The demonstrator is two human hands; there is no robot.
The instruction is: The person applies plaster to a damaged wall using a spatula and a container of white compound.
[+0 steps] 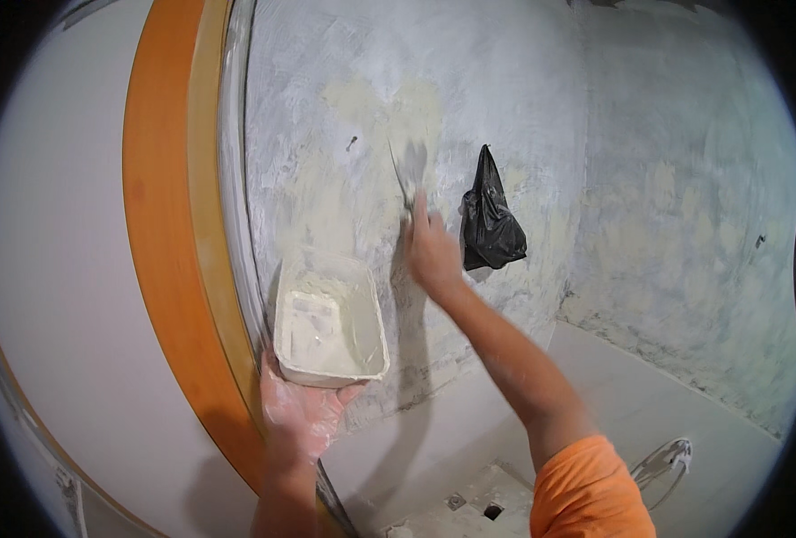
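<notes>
Your left hand (pixel 297 414), in a thin clear glove, is clamped under the near end of the white tub (pixel 330 318) of wet filler, which tilts toward the wooden door frame (pixel 160 233) at its left; if your wrist sags, filler could slop over the rim onto that frame. Further right, your right hand (pixel 432 251) is closed on the putty knife (pixel 408 175), blade pressed to the patchy grey wall (pixel 541 99). Pressing too steeply could gouge the fresh coat, and a wide stroke could snag the black bag (pixel 490 224) hanging just beside it.

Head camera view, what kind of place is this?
Probably a small bathroom under renovation: a bare patchy wall being skimmed with a putty knife, a tray of white filler, and a floor drain.
</notes>
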